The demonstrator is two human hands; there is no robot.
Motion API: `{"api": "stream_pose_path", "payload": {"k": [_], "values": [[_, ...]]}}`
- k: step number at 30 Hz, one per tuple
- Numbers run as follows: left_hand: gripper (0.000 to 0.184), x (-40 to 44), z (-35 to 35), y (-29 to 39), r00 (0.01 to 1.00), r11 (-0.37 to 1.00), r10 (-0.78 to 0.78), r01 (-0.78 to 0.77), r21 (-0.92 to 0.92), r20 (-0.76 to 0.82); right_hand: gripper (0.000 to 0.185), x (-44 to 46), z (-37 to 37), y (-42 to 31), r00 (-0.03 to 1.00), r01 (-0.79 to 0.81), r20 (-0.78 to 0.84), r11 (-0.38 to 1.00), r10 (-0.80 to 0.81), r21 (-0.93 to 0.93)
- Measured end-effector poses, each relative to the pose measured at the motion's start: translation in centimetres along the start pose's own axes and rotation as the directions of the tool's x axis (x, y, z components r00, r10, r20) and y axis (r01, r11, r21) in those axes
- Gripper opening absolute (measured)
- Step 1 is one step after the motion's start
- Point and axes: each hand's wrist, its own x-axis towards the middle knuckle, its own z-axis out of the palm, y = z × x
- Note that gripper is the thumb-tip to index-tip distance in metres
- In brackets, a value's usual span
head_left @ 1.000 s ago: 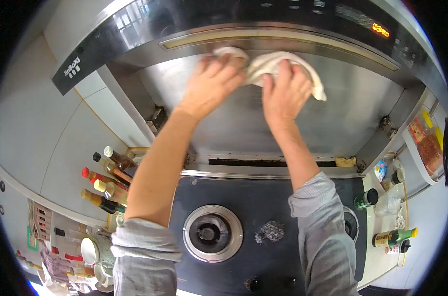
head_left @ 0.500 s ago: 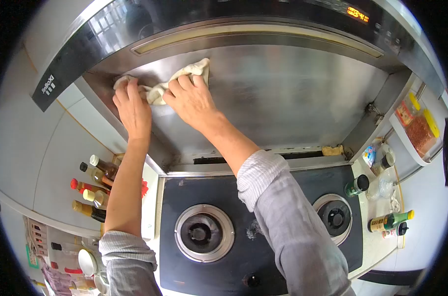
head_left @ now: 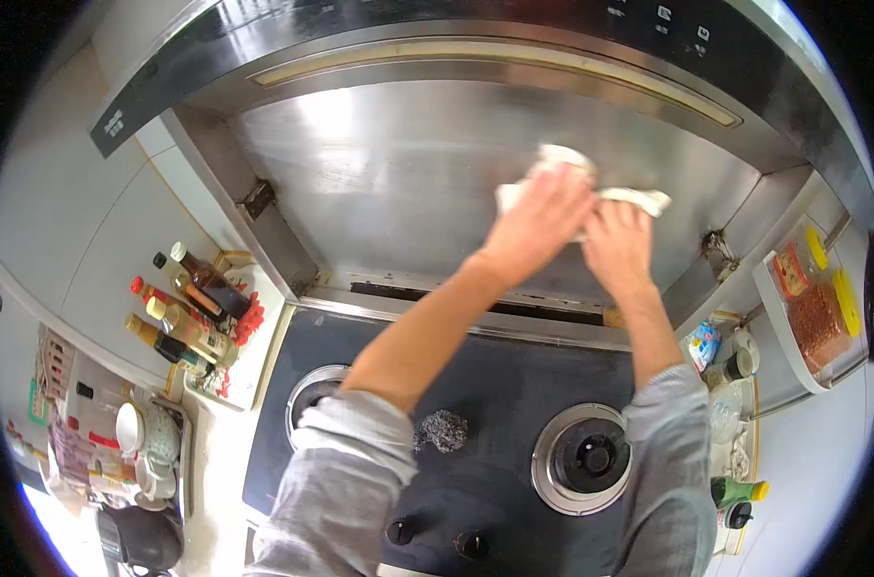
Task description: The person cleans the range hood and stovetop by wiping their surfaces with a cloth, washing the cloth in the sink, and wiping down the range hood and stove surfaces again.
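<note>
A cream-coloured cloth [head_left: 639, 198] lies bunched against the steel back panel [head_left: 399, 173] under the range hood, right of the middle. My left hand [head_left: 543, 216] presses it to the panel, fingers closed over the cloth and slightly blurred. Close beside it, my right hand [head_left: 620, 242] grips the cloth's right part, with the fingertips curled onto it. Folds of cloth stick out above the left fingers and to the right of the right hand; the part under the palms is hidden.
Below is a black gas hob [head_left: 495, 385] with two burners and a steel wool pad [head_left: 445, 431] between them. Sauce bottles [head_left: 206, 288] stand on a tray at left. Spice jars [head_left: 822, 317] sit on a rack at right. The range hood [head_left: 408, 29] overhangs the panel.
Both hands have moved the cloth from the panel's left end to right of its middle. The view has shifted, showing more of the left counter and the steel wool.
</note>
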Motion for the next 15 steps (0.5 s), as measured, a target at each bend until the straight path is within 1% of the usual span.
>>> {"api": "stream_pose_path", "payload": {"k": [1, 2, 3, 4, 5, 6, 8, 9, 10, 12, 14, 15], "values": [[0.054, 1.4, 0.4, 1.3, 0.999, 0.999, 0.023, -0.024, -0.022, -0.038, 0.022, -1.0, -0.9, 1.4, 0.999, -0.031, -0.009, 0.998, 0.030, -0.050], [0.054, 2.5, 0.8, 2.2, 0.996, 0.998, 0.047, -0.050, -0.041, -0.076, 0.025, -2.1, -1.4, 2.6, 0.997, -0.070, -0.017, 0.996, 0.070, -0.046], [0.053, 3.0, 0.8, 2.8, 0.995, 0.998, 0.028, -0.032, -0.044, -0.095, 0.024, -2.8, -1.8, 3.3, 0.988, -0.123, -0.096, 0.992, 0.120, -0.020], [0.053, 3.0, 0.9, 2.8, 0.993, 0.999, 0.007, -0.013, -0.049, -0.116, 0.022, -2.9, -2.6, 3.2, 0.979, -0.129, -0.162, 0.991, 0.125, -0.020], [0.052, 2.6, 1.2, 2.2, 0.981, 0.999, 0.020, -0.026, -0.030, -0.191, 0.025, -2.4, -3.1, 2.9, 0.974, -0.117, -0.201, 0.991, 0.102, -0.065], [0.052, 1.9, 0.8, 1.3, 0.986, 1.000, 0.009, -0.010, -0.005, -0.167, 0.027, -1.9, -3.3, 2.4, 0.969, -0.108, -0.234, 0.988, 0.081, -0.109], [0.051, -0.5, 0.0, -1.0, 0.993, 0.999, -0.006, 0.009, 0.033, -0.114, 0.032, -1.1, -1.5, 1.1, 0.975, -0.130, -0.185, 0.991, 0.121, -0.035], [0.052, -2.1, -0.5, -2.6, 0.995, 0.998, -0.037, 0.041, 0.050, -0.090, 0.034, -0.7, -0.5, 0.3, 0.976, -0.146, -0.161, 0.989, 0.144, -0.002], [0.054, -4.0, -0.9, -4.2, 0.988, 0.996, -0.090, 0.092, 0.009, -0.128, 0.035, -0.1, 0.1, -1.2, 0.972, -0.151, -0.177, 0.988, 0.156, 0.044], [0.054, -7.6, -1.6, -7.4, 0.973, 0.980, -0.195, 0.197, 0.000, -0.123, 0.037, 1.7, 1.5, -5.2, 0.962, -0.144, -0.212, 0.981, 0.170, 0.134], [0.052, -11.4, -2.2, -10.9, 0.948, 0.940, -0.297, 0.311, 0.143, -0.111, 0.038, 4.0, 3.6, -9.6, 0.957, -0.115, -0.238, 0.970, 0.165, 0.212], [0.053, -13.0, -2.8, -12.7, 0.926, 0.917, -0.369, 0.377, 0.128, -0.080, 0.040, 5.3, 4.3, -11.6, 0.960, -0.096, -0.239, 0.971, 0.149, 0.217]]}}
